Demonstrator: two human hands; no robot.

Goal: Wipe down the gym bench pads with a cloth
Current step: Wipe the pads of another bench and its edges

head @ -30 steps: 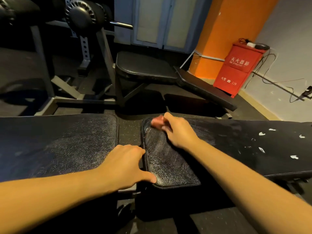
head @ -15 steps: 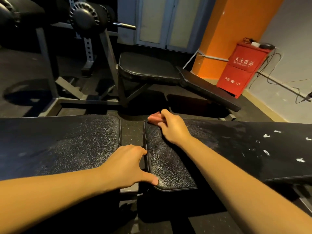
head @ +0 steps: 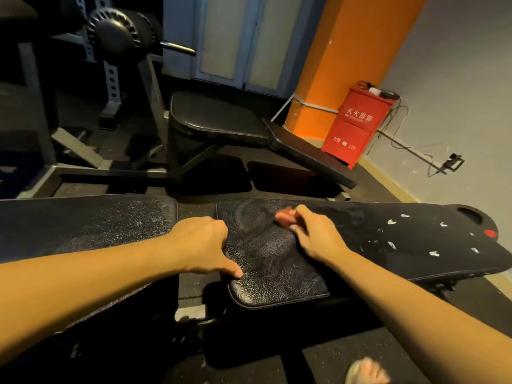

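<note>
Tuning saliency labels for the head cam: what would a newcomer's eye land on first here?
The red cabinet with white lettering, beside the orange pillar at the far right wall, is the brightest thing. In the middle, the right hand holds a pinkish cloth on the black bench pad, while the left hand grips that pad's left end. White flecks dot the pad's right part.

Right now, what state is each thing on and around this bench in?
back pad, flat, cracked, white flecks toward its far end.
seat pad, flat, cracked.
cloth, bunched, pressed onto the back pad.
right grip, holds the cloth.
left grip, grips the back pad's end.
red cabinet, doors closed.
</note>
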